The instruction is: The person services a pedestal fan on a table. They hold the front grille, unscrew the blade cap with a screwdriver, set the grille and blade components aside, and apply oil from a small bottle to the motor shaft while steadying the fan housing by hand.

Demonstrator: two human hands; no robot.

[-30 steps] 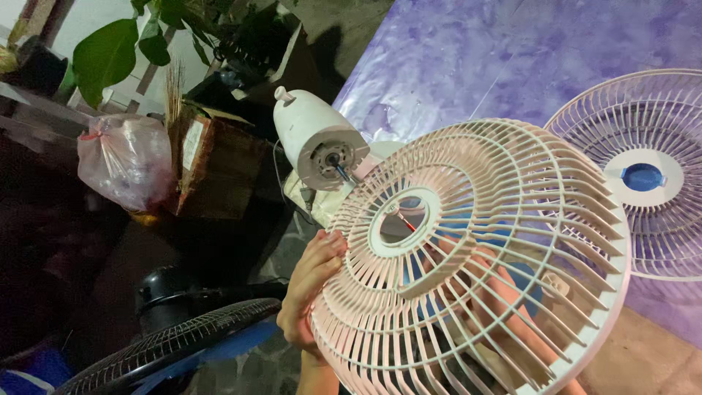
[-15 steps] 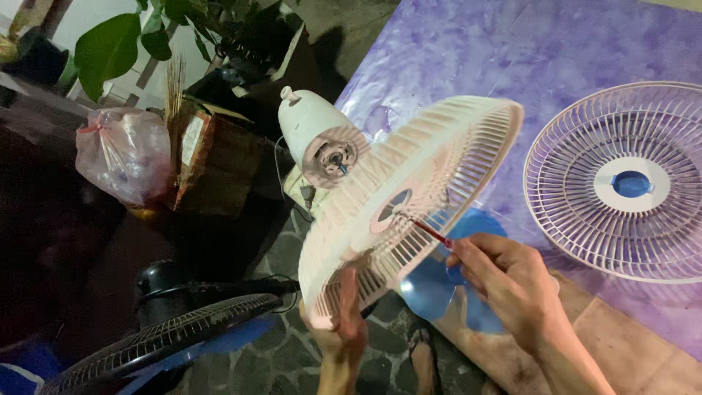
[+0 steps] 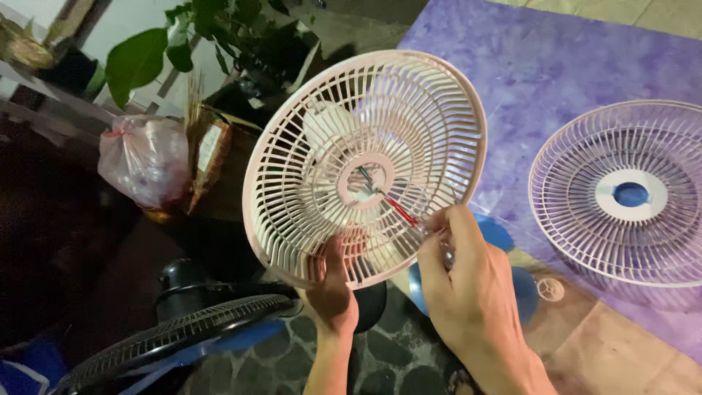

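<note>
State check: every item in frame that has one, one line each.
Pink fan guard: tilted up, over the motor head.
Left hand: grip shut on the guard's lower rim.
Right hand: grip shut on screwdriver.
Screwdriver: tip pushed through the guard's centre hole.
Second fan guard: lying flat on the purple mat, detached.
Blue fan blade: off, on the floor.
Plastic bag: tied shut.

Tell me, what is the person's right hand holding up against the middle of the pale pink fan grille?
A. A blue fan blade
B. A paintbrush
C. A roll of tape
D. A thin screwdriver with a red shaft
D: the right hand grips a thin screwdriver whose red shaft points into the grille's central ring, while the left hand steadies the lower rim.
</note>
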